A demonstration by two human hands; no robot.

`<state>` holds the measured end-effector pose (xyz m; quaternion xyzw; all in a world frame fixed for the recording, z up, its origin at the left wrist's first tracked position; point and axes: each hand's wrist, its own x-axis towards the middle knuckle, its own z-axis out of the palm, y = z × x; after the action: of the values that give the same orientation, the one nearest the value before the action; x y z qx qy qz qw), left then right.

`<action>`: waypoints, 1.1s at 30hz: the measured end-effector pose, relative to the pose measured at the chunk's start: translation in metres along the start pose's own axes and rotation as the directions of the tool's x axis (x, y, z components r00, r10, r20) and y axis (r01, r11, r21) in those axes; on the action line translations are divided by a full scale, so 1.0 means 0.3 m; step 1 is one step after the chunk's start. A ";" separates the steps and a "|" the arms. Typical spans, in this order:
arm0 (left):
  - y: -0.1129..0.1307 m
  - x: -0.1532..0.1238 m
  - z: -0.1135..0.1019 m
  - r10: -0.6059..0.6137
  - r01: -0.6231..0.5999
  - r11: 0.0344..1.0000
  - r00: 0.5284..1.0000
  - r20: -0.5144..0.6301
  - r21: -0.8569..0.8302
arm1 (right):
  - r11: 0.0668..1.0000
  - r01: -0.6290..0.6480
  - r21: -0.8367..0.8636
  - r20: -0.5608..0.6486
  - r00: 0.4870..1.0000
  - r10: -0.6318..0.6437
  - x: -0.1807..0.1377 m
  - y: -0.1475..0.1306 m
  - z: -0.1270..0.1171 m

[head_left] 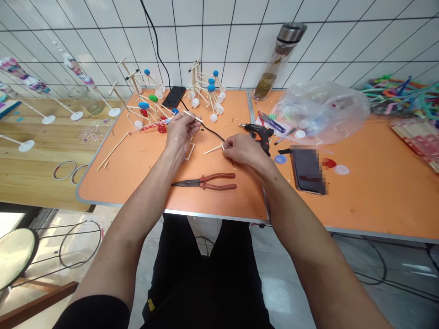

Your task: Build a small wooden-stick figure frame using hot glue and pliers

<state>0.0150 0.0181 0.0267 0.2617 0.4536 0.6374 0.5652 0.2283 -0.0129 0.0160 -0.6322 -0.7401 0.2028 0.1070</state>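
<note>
My left hand (180, 130) is raised over the orange table (137, 178), its fingers pinched on a thin wooden stick (192, 117) that points up and right. My right hand (240, 150) rests on the table to the right, fingers closed on another short wooden stick (212, 149) that juts out leftward. A small square frame of sticks (190, 152) lies on the table under my left hand. Red-handled pliers (209, 181) lie flat just in front of both hands.
A black glue gun (259, 133) sits right of my right hand, its cable (209, 130) running between the hands. Stick-and-cap models (207, 93) stand at the back. A phone (307, 170), bottle caps, a clear plastic bag (318, 109) and a glass bottle (279, 59) are on the right.
</note>
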 end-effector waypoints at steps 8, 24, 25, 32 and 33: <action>-0.015 0.012 -0.006 0.001 -0.001 1.000 1.000 0.031 -0.004 | 1.000 -0.004 -0.018 0.023 1.000 0.005 -0.013 -0.024 -0.002; -0.023 0.019 -0.006 -0.025 0.029 0.998 0.997 0.070 -0.051 | 0.905 -0.420 -0.065 -0.298 0.874 0.384 0.019 0.262 -0.146; -0.023 0.017 -0.006 -0.023 0.026 0.999 0.997 0.072 -0.045 | 0.904 -0.421 -0.073 -0.289 0.877 0.385 0.024 0.263 -0.139; -0.022 0.023 -0.007 -0.064 0.069 0.994 0.996 0.056 -0.089 | 0.905 -0.421 -0.065 -0.256 0.883 0.392 0.027 0.254 -0.128; -0.022 0.025 -0.008 -0.070 0.075 0.992 0.996 0.055 -0.098 | 0.905 -0.421 -0.065 -0.247 0.885 0.394 0.025 0.253 -0.128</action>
<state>0.0145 0.0244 0.0186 0.2329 0.4159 0.6314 0.6117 0.3107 0.0098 0.0166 -0.7978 -0.5839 0.1032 0.1094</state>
